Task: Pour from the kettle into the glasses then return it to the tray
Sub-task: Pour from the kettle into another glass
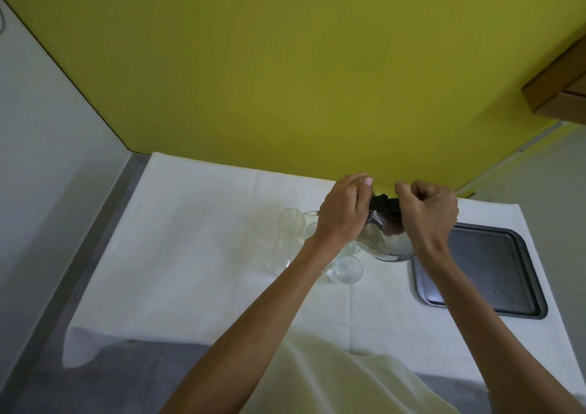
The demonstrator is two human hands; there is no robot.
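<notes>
1. Kettle [388,242]: shiny metal body with a black handle on top, held in the air above the counter [196,255], tilted with the spout end toward the left. It hangs just left of the tray, not on it.
2. Right hand [428,212]: grip closed in a fist around the black handle, taking the kettle from the right side.
3. Left hand [344,212]: fingers curled over the kettle's top at the left end of the handle, grip closed against it; exact contact point hidden by the hand itself.
4. Glasses [291,223]: cluster of clear glasses on the white cloth, left of and below the kettle. The spout tip shows beside the left hand, right at the rim of the far-left glass. One small glass [347,269] nearest the viewer shows clear liquid.
5. Tray [494,274]: dark, rectangular, on the counter's right side, nothing standing on it.
6. Yellow-green wall [285,64] backs the counter.
</notes>
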